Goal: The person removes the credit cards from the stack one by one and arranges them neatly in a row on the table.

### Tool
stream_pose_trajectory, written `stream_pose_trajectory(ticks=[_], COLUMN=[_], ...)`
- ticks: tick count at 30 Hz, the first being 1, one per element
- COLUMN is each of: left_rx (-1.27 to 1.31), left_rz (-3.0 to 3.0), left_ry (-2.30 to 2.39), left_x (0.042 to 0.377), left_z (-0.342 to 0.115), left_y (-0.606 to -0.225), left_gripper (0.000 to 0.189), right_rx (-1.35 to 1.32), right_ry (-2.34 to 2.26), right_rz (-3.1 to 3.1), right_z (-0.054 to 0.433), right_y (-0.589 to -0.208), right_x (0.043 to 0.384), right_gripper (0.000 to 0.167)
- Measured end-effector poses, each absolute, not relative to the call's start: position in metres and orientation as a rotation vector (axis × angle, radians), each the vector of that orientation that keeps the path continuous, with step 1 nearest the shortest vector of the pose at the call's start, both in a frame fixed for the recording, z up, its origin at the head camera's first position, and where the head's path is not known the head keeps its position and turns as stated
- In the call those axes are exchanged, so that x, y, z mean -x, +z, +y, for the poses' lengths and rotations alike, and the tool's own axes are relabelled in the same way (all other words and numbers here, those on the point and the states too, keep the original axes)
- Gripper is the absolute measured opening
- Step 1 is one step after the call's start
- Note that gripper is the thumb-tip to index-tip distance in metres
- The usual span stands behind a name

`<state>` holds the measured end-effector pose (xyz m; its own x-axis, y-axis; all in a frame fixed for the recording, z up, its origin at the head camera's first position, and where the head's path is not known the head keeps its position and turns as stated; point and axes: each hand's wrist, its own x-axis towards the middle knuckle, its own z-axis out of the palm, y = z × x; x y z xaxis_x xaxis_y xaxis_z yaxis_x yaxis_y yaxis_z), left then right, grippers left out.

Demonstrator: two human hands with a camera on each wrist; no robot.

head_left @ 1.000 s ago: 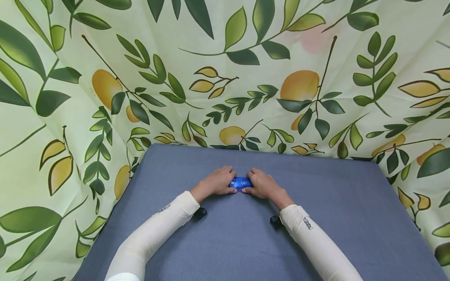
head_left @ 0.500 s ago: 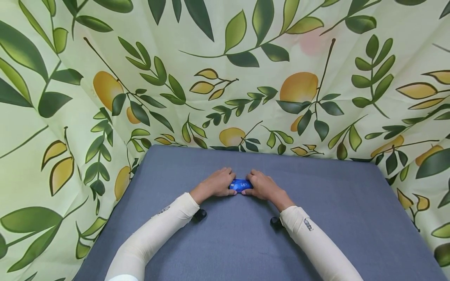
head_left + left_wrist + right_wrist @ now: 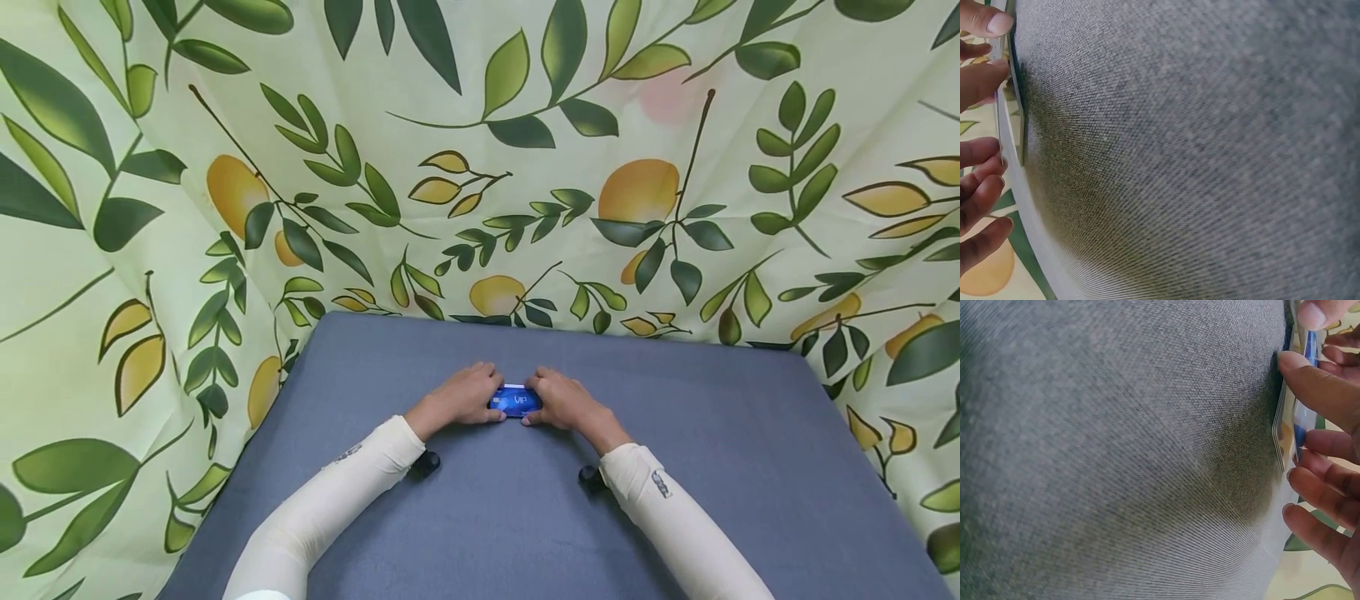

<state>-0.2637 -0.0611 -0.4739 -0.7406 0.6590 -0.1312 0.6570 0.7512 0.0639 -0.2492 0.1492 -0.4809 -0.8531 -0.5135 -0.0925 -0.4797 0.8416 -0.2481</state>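
A blue card (image 3: 515, 402) with "VIP" printed on it is held flat side up between both hands in the head view. My left hand (image 3: 467, 395) pinches its left end, thumb at the near edge and fingers at the far edge. The right hand (image 3: 562, 400) pinches the right end the same way. In the right wrist view, the blue card (image 3: 1301, 422) sits slightly above a thin stack of cards (image 3: 1281, 428) close to the cloth. A white strip shows along the blue card's far edge in the head view.
A grey-blue cloth (image 3: 480, 517) covers the table. Behind and to the left hangs a curtain (image 3: 360, 67) printed with leaves and fruit. Dark wrist-worn devices (image 3: 427, 463) sit below both wrists, next to the cream sleeves (image 3: 337, 492).
The white strip along the blue card's far edge has come into view. Both hands keep their grip on the card. The head view has shifted slightly.
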Motion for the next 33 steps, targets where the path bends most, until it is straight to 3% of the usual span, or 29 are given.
stream_pose_trajectory(ticks=[33], left_rx=[-1.113], left_rz=[2.798], left_ry=[0.067], left_x=[0.2557], left_z=[-0.0663], left_y=[-0.4792], left_gripper=[0.058], right_rx=[0.783], right_ry=[-0.317], right_rz=[2.892], right_z=[0.1483], right_y=[-0.481], right_x=[0.2407], right_gripper=[0.058])
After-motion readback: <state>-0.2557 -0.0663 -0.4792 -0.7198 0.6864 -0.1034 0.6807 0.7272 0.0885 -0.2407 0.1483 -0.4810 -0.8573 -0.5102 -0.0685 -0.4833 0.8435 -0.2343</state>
